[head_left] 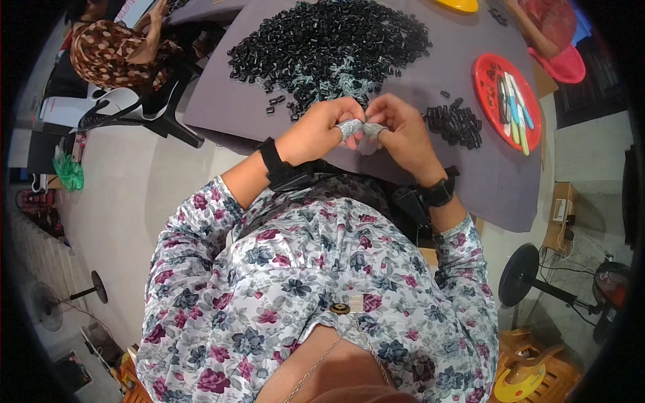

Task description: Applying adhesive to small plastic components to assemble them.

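Note:
Over the near part of the purple-grey cloth, my left hand (324, 126) and my right hand (403, 134) meet with their fingertips pinched together. Grey wrapping covers both thumbs, which nearly touch tip to tip. Whatever lies between the fingers is too small and hidden to make out; only a dark speck shows there. Just beyond my hands spreads a large heap of small black pieces (322, 43), with a paler grey-green patch (346, 82) on its near side. To the right of my right hand lies a smaller pile of black cylindrical pieces (453, 125).
A red oval tray (482, 67) with several white, blue and yellow-green handled tools stands at the right. One person (117, 54) sits far left by a black chair (176, 111); another person's arm (534, 30) is at far right beside a pink basket (563, 66).

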`<state>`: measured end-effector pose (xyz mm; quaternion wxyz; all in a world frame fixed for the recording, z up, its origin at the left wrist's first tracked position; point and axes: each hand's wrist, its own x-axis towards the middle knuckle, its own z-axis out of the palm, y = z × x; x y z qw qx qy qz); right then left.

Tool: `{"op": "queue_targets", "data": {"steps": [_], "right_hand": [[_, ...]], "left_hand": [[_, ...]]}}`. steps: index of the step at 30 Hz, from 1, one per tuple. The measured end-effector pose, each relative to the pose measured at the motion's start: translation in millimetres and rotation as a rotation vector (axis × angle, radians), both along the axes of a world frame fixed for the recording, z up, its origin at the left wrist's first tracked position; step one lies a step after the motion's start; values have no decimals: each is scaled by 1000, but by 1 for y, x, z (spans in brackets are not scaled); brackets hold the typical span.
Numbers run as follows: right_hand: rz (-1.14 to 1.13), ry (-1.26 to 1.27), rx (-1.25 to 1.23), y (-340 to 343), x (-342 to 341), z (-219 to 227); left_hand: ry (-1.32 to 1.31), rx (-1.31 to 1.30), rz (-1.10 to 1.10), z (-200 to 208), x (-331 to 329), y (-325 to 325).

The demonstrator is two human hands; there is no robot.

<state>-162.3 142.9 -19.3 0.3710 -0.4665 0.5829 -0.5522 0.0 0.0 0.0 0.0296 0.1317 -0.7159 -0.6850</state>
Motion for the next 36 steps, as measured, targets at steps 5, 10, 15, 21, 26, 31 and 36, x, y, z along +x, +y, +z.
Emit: {"op": "queue_targets", "data": {"steps": [5, 10, 15, 21, 26, 31, 36], "right_hand": [[34, -90, 44, 5, -4, -1], [-142, 20, 108, 10, -17, 27], [-104, 614, 79, 6, -45, 8], [-35, 858, 87, -25, -25, 3], [2, 945, 14, -29, -24, -6], [21, 434, 110, -14, -25, 8], [46, -100, 116, -6, -22, 9]], "left_hand": [[-19, 90, 3, -6, -1, 1], [-21, 159, 100, -5, 3, -6], [-43, 145, 148, -8, 10, -14], [-28, 159, 149, -11, 12, -15], [-24, 172, 173, -9, 16, -16], [-40, 127, 182, -7, 16, -14], [-48, 114, 165, -2, 11, -10]]}}
